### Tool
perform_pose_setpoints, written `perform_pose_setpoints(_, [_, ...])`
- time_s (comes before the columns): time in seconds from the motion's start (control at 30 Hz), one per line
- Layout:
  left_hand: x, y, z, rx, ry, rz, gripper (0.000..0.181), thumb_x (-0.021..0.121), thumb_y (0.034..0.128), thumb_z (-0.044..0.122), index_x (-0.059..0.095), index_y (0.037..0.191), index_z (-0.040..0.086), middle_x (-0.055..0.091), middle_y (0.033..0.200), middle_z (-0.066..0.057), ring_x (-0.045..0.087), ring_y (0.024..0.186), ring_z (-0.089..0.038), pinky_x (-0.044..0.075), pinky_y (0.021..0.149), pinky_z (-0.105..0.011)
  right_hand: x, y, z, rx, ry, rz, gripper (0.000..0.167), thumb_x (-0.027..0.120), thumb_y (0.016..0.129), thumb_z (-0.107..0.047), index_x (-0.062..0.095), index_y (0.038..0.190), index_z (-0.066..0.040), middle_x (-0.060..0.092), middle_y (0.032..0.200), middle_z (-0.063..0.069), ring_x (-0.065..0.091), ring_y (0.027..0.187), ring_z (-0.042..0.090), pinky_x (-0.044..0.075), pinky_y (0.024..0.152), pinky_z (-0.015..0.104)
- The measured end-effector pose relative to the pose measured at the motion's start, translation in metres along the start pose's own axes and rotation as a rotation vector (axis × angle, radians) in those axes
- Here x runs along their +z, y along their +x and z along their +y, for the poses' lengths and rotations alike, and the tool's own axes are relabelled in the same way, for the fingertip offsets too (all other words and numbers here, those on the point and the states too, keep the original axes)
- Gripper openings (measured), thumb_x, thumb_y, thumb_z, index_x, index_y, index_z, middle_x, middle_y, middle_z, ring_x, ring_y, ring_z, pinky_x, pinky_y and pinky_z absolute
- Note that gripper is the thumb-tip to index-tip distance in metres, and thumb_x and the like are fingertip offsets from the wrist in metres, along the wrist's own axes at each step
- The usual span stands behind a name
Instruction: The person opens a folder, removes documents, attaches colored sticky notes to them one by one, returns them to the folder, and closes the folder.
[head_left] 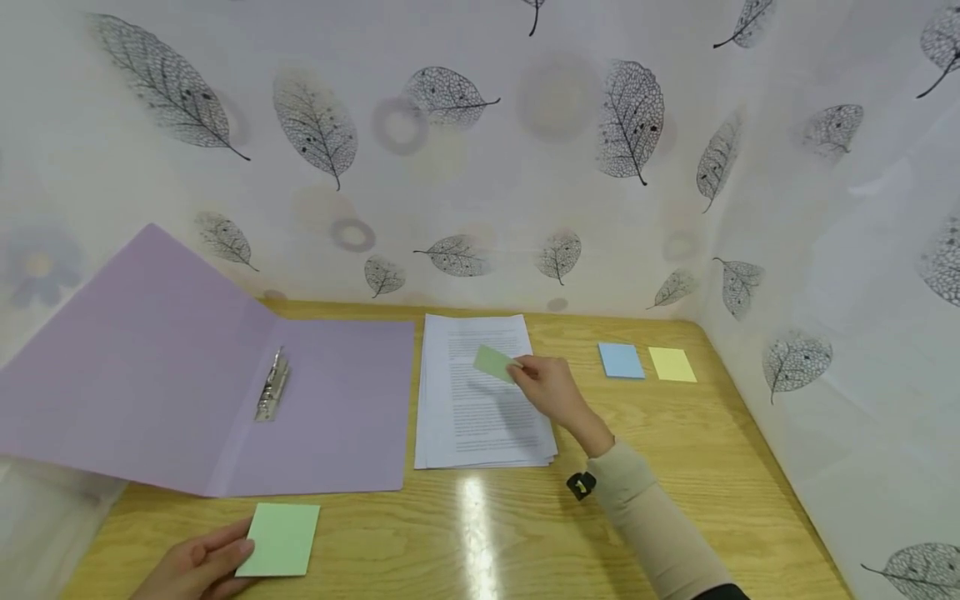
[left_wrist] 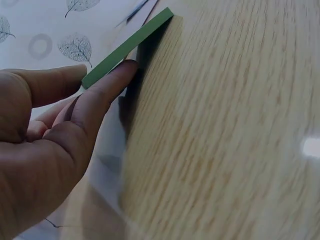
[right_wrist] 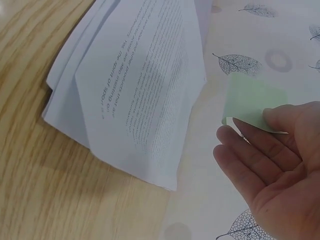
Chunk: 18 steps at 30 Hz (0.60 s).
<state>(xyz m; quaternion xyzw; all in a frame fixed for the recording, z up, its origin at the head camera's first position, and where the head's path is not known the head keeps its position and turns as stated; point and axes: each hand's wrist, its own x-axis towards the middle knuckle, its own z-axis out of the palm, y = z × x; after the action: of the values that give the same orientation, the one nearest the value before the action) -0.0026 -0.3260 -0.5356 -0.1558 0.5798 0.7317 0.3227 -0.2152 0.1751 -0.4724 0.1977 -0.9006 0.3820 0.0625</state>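
The left hand pinches a green sticky-note pad at its left edge, thumb on top; the left wrist view shows the thick pad edge-on between thumb and fingers of the hand. Over the upper part of the printed paper stack, the right hand holds a single green note by its right side. In the right wrist view the note is pinched by the hand, apart from the printed sheets.
An open purple folder with a metal clip lies left of the papers, its cover raised. Blue and yellow sticky notes lie at the back right. A leaf-patterned sheet stands behind and beside the wooden table.
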Motion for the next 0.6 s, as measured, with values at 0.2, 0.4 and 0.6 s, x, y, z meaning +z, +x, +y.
perform_pose_setpoints(0.2, [0.001, -0.003, 0.009, 0.009, 0.228, 0.082, 0.079, 0.063, 0.1078, 0.032, 0.020, 0.157, -0.013, 0.066, 0.139, -0.027, 0.075, 0.115, -0.022, 0.063, 0.094, -0.037, 0.000, -0.002, -0.001, 0.023, -0.003, -0.022, 0.019, 0.067, 0.104, -0.013, 0.081, 0.109, -0.001, 0.079, 0.085, 0.015, 0.055, 0.062, 0.009, 0.049, 0.060, 0.022])
perform_pose_setpoints(0.4, [-0.008, -0.010, 0.018, 0.020, 0.285, 0.005, 0.076, 0.051, 0.1129, 0.037, 0.020, 0.155, -0.018, 0.055, 0.148, -0.031, 0.073, 0.120, -0.019, 0.062, 0.098, -0.038, 0.000, -0.003, -0.002, 0.015, 0.003, -0.039, 0.021, 0.066, 0.105, -0.014, 0.080, 0.111, -0.001, 0.079, 0.086, 0.017, 0.053, 0.060, 0.008, 0.049, 0.061, 0.024])
perform_pose_setpoints(0.6, [-0.011, -0.013, 0.029, -0.006, 0.342, -0.014, 0.078, 0.046, 0.1138, 0.042, 0.024, 0.152, -0.022, 0.054, 0.147, -0.035, 0.072, 0.123, -0.029, 0.063, 0.096, -0.040, 0.001, -0.003, 0.001, 0.007, -0.018, -0.033, 0.021, 0.066, 0.105, -0.015, 0.080, 0.112, -0.002, 0.080, 0.089, 0.012, 0.063, 0.067, 0.010, 0.059, 0.070, 0.034])
